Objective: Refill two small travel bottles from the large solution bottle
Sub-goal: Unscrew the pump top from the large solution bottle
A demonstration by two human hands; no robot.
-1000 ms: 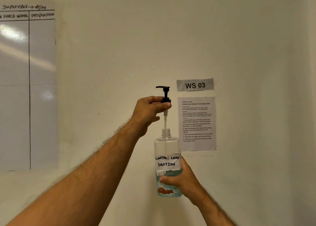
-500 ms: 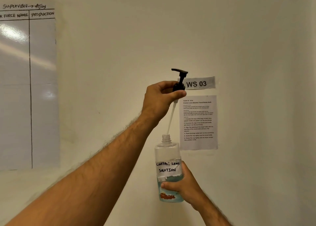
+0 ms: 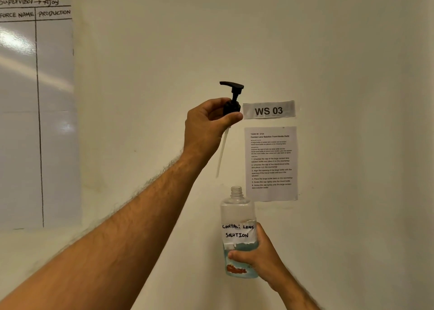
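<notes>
The large clear bottle (image 3: 237, 212), taped with a handwritten label "contact lens solution", is held upright in front of the wall, its threaded neck uncovered and bluish liquid in its lower part. My right hand (image 3: 258, 258) grips it round the lower body. Above it, my left hand (image 3: 206, 126) pinches the collar of the black pump cap (image 3: 232, 98), lifted clear of the bottle. The pump's pale dip tube (image 3: 222, 153) hangs slanted, its tip just above and left of the neck. No travel bottles are in view.
A plain wall fills the view. A "WS 03" sign (image 3: 269, 110) and a printed task sheet (image 3: 271, 163) are stuck on it behind the bottle. A whiteboard (image 3: 35, 112) hangs at the left.
My left hand has drawn the pump cap up and out, and its dip tube has come fully free of the bottle's neck. The bottle has sunk slightly in view.
</notes>
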